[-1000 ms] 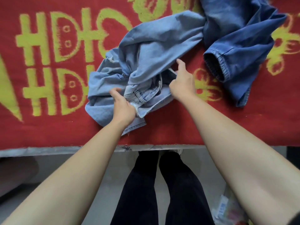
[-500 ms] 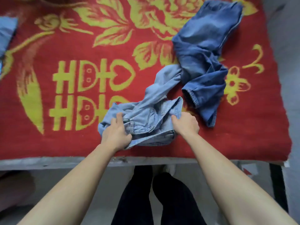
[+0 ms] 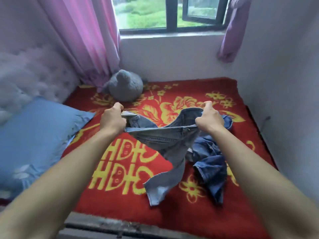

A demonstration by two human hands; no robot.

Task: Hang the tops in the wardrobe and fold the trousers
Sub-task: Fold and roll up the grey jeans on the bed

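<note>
Light blue jeans [image 3: 165, 144] hang in the air above the bed, stretched by the waistband between both hands. My left hand [image 3: 113, 120] grips the waistband's left end. My right hand [image 3: 208, 119] grips its right end. The legs dangle down, and their lower end touches the red blanket [image 3: 120, 192] with yellow patterns. A darker blue pair of jeans [image 3: 212, 163] lies crumpled on the blanket, under and to the right of the lifted pair.
A blue pillow [image 3: 34, 135] lies at the left. A grey plush toy [image 3: 125, 87] sits at the far side under the pink curtain [image 3: 86, 40]. A window [image 3: 170, 12] and white walls border the bed. The bed's edge [image 3: 103, 226] is close to me.
Both hands have lifted the light blue jeans off the blanket by the waistband and pulled it wide. The view has tilted up from the blanket to the room.
</note>
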